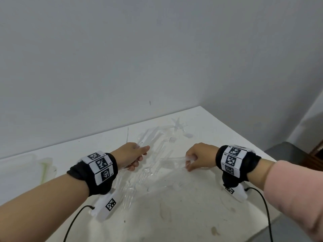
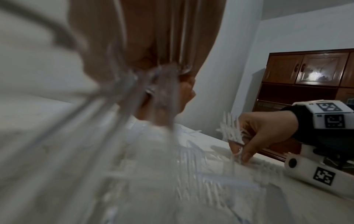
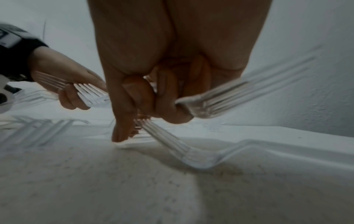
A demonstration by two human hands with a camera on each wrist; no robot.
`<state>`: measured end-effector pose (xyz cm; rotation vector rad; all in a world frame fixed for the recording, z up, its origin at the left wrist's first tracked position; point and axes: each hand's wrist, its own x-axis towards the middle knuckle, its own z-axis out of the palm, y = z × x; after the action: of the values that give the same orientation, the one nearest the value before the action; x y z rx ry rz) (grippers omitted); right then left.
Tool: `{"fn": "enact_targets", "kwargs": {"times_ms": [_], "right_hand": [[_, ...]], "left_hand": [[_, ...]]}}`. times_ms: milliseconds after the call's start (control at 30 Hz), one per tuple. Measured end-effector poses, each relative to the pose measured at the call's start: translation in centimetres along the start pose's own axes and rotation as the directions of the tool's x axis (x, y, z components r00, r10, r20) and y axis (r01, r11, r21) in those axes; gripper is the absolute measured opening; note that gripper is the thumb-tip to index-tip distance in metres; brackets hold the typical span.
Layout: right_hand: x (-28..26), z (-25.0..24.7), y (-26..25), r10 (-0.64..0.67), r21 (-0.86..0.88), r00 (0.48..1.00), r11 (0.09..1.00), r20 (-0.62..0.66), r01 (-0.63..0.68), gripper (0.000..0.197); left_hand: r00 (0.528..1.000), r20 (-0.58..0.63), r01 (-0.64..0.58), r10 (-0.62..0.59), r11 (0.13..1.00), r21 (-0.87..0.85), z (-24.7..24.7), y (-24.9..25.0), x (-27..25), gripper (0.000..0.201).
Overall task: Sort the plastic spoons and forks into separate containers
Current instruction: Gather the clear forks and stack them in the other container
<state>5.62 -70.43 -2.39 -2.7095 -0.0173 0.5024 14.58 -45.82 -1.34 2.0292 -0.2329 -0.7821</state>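
Two hands work over one messy pile (image 1: 148, 165) of clear plastic forks and spoons, which lies in the middle of the white table (image 1: 192, 215). Left of the pile, by the table's left edge, sits a pale container (image 1: 26, 165); it is too faint to tell what is in it. Only this one container shows.

At the pile's left side, the left hand (image 1: 132, 155) curls its fingers round a bunch of forks (image 3: 90, 94), tines poking out. At the pile's right side, the right hand (image 1: 197, 157) also grips a bunch of forks (image 3: 229, 98) in curled fingers, while its pointing finger (image 3: 122, 128) reaches down and presses on one more fork (image 3: 172, 145) lying on the table.

To do this step well, I think the finger should slide that fork free and hook it up gently. Clear pieces are hard to tell apart, so check for tines before adding it. Both hands look full, so squeeze the bunches snugly or one may slip. It may be smart to drop the forks in their container soon.
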Motion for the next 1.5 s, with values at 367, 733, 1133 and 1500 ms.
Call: {"fn": "enact_targets", "kwargs": {"times_ms": [367,733,1133,1500], "right_hand": [[-2.7,-6.9,-2.0,-0.190,0.300,0.979,0.932,-0.070,0.202,0.007],[1.3,-4.9,-9.8,-0.501,0.421,0.863,0.770,-0.067,0.480,0.012],[3.4,-0.9,-14.6,-0.613,0.608,0.789,0.613,-0.039,0.505,0.015],[1.2,2.1,-17.6,-0.318,0.765,0.892,0.468,-0.322,0.443,0.025]], "left_hand": [[0.986,-0.116,-0.132,0.122,0.988,-0.080,-1.9,0.1,-3.0,0.035],[0.992,-0.087,-0.119,0.093,0.922,-0.369,-2.5,-1.0,-6.2,0.028],[0.982,-0.143,-0.184,0.124,0.807,-0.561,-3.8,-4.1,-9.0,0.010],[0.783,-0.618,-0.434,0.069,0.773,-0.464,-5.0,-3.1,-10.4,0.021]]}}
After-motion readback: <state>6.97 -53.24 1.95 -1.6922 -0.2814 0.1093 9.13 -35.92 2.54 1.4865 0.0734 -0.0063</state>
